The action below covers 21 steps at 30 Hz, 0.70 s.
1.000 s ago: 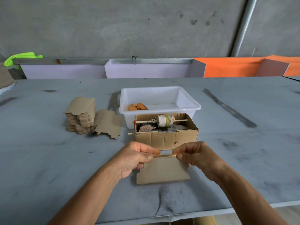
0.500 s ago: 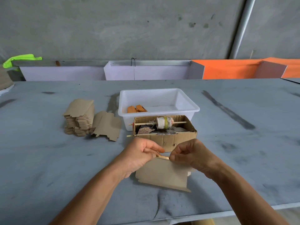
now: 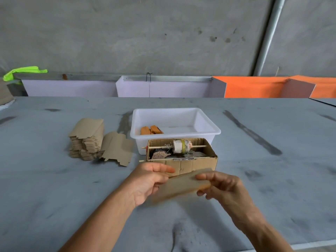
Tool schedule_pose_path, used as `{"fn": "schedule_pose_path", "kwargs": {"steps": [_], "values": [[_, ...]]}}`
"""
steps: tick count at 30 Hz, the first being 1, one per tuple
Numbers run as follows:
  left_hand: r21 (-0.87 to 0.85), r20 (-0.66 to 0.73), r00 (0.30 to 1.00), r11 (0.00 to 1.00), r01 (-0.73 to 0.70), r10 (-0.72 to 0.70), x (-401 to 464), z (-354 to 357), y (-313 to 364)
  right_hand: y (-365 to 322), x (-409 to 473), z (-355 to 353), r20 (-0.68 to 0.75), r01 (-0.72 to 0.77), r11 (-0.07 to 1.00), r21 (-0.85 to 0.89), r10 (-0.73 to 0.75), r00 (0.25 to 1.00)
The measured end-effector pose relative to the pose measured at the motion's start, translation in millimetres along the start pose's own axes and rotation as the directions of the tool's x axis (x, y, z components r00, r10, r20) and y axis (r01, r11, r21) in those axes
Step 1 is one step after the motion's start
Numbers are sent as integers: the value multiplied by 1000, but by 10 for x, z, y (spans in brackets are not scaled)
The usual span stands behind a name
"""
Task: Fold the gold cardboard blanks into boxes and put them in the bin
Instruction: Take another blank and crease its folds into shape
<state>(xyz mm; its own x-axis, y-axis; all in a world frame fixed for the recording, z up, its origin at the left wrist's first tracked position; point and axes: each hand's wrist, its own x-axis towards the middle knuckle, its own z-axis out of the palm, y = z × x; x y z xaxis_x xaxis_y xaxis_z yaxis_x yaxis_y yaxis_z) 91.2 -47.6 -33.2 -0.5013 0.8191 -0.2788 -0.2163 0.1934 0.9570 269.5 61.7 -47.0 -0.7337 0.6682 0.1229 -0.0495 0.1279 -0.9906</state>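
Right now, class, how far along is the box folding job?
Done: two folded orange-gold boxes lie in the white plastic bin. In hand: the left hand and right hand hold one flat brown cardboard blank, unfolded. Left: the tall stack of cardboard blanks.

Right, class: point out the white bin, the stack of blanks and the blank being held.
white bin (image 3: 209, 132): head view, front rim.
stack of blanks (image 3: 87, 132): head view, top sheet.
held blank (image 3: 181, 185): head view, middle face.

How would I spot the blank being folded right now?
Start at the white bin mid-table, then the open brown carton before it. Nearer still, the left hand and right hand hold one blank in the air; the other blanks lie on the table.
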Motion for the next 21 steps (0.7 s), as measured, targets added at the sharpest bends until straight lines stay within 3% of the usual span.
{"fn": "schedule_pose_path", "kwargs": {"steps": [3, 6, 10, 15, 21], "values": [[-216, 59, 998, 976, -17, 30, -55, -41, 49, -52, 55, 13, -142, -38, 995, 88, 50, 989], [-157, -9, 998, 986, -57, 56, -94, -122, 45, -76, 106, 2, -240, -117, 987, 106, 140, 961], [-24, 91, 993, 997, -70, 72, -137, -36, 106, -148, 126, 60, -200, -224, 971, 89, 237, 951], [-96, -64, 998, 995, -1, -6, -74, 61, 96, -207, 118, 35, -146, -291, 952, 97, 303, 942], [-159, -163, 986, 987, -41, 15, -90, 83, 83, -267, 142, 57, -212, -244, 954, 175, 278, 937]]}}
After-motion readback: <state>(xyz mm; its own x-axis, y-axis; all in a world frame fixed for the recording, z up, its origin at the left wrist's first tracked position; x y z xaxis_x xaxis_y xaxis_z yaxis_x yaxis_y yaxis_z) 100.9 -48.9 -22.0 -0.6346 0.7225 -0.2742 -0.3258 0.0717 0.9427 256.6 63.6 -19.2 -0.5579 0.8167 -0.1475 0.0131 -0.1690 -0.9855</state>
